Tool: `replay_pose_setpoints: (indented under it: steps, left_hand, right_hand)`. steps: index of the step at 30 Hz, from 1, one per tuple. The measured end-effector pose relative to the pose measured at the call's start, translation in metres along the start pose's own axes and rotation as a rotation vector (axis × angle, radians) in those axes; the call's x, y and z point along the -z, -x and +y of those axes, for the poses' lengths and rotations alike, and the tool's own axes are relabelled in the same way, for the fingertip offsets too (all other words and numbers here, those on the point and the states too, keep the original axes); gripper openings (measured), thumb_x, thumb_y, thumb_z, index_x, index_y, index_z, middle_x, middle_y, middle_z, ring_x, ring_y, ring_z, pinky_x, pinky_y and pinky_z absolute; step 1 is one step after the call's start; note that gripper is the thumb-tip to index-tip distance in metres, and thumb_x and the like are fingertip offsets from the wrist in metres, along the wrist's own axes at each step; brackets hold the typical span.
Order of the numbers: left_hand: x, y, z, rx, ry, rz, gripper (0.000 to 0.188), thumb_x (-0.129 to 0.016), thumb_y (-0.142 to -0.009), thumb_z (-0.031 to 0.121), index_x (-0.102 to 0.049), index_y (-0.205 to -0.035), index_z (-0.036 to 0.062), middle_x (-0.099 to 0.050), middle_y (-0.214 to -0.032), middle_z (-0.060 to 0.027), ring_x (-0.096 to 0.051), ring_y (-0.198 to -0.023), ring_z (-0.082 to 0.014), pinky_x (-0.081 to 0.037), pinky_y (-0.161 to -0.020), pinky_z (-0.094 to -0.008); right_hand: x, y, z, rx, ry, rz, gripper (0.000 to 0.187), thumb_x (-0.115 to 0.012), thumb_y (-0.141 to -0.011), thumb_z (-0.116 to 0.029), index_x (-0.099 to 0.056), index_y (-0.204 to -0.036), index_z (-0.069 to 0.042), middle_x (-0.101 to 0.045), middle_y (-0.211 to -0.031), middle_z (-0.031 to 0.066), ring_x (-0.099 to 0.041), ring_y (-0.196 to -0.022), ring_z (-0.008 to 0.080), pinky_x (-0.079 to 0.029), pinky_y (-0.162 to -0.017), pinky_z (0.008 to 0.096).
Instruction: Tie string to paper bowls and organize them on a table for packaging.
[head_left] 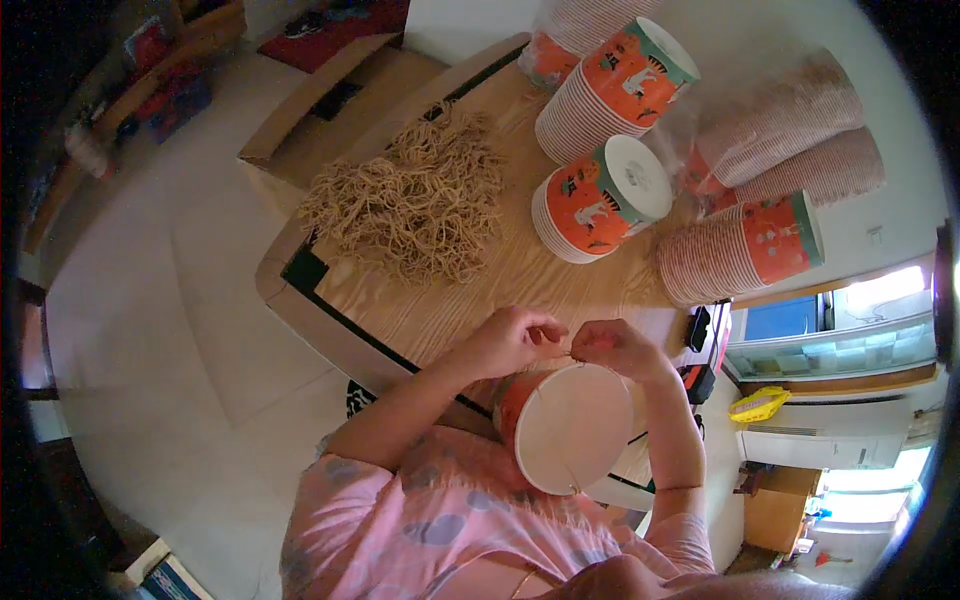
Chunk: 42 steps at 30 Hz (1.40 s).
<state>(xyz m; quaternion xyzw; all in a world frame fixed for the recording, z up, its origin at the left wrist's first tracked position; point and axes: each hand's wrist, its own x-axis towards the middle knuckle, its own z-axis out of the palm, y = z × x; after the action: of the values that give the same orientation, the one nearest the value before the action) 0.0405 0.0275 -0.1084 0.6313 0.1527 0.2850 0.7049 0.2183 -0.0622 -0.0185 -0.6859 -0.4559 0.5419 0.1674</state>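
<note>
A paper bucket [573,428] with an orange outside leans against my body, its white open mouth facing up toward me. A thin strand of twine runs along the bucket's rim and crosses its mouth on the left side. At the far edge of the rim, my right hand [622,348] pinches the twine between thumb and fingertips. Close beside it on the left, my left hand [515,340] has its fingers curled in, also at the twine. The exact knot or loop between the fingertips is too small to make out.
A tangled heap of tan twine [415,200] lies on the wooden table [400,310]. Nested orange-and-green buckets stand upside down at the back, one stack [603,200] nearest the middle, another [740,250] tilted on the right. An open cardboard box [320,110] is beyond the heap.
</note>
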Motion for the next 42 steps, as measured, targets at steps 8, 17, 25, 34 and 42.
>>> replay_pose_setpoints:
  steps: [8, 17, 25, 34, 42]
  left_hand:
    - [-0.013, -0.002, -0.005, 0.042, -0.214, -0.038, 0.014, -0.066, -0.075, 0.016, -0.066, -0.080, 0.0023, -0.065, -0.072, -0.0119, -0.063, -0.064, -0.0215, -0.049, -0.062, -0.0327]
    - [-0.025, -0.002, 0.000, 0.014, -0.395, 0.059, 0.010, -0.067, -0.073, 0.012, -0.063, -0.077, 0.0032, -0.062, -0.073, -0.0103, -0.060, -0.065, -0.0240, -0.047, -0.060, -0.0342]
    - [-0.028, -0.006, -0.001, -0.124, -0.463, 0.109, 0.012, -0.069, -0.075, 0.013, -0.062, -0.077, 0.0030, -0.060, -0.069, -0.0085, -0.058, -0.058, -0.0183, -0.047, -0.055, -0.0304]
    - [-0.015, -0.009, 0.011, 0.033, -0.396, 0.051, 0.010, -0.068, -0.072, 0.011, -0.062, -0.076, 0.0048, -0.061, -0.069, -0.0081, -0.060, -0.064, -0.0224, -0.047, -0.059, -0.0349]
    - [-0.018, -0.008, 0.011, -0.008, -0.439, 0.037, 0.010, -0.068, -0.072, 0.011, -0.061, -0.074, 0.0047, -0.061, -0.070, -0.0079, -0.059, -0.067, -0.0240, -0.046, -0.062, -0.0347]
  right_hand:
    - [-0.009, 0.002, 0.027, 0.052, -0.250, 0.090, 0.012, -0.058, -0.084, -0.012, -0.062, -0.083, -0.001, -0.058, -0.077, -0.0002, -0.052, -0.072, 0.0070, -0.043, -0.066, 0.0217]
    - [-0.007, -0.005, 0.038, -0.126, -0.438, 0.025, 0.019, -0.058, -0.086, -0.020, -0.064, -0.085, -0.003, -0.060, -0.077, 0.0001, -0.055, -0.071, 0.0084, -0.046, -0.062, 0.0243]
    - [-0.003, -0.006, 0.041, -0.089, -0.551, -0.013, 0.019, -0.058, -0.086, -0.021, -0.064, -0.083, -0.003, -0.060, -0.074, -0.0010, -0.053, -0.064, 0.0075, -0.044, -0.057, 0.0230]
    - [0.002, -0.008, 0.044, -0.121, -0.458, -0.088, 0.022, -0.059, -0.086, -0.025, -0.064, -0.084, -0.003, -0.061, -0.076, 0.0006, -0.054, -0.066, 0.0082, -0.044, -0.058, 0.0232]
    - [-0.002, -0.010, 0.033, -0.165, -0.472, -0.097, 0.019, -0.060, -0.086, -0.021, -0.064, -0.088, -0.002, -0.062, -0.079, 0.0014, -0.056, -0.070, 0.0082, -0.046, -0.062, 0.0233]
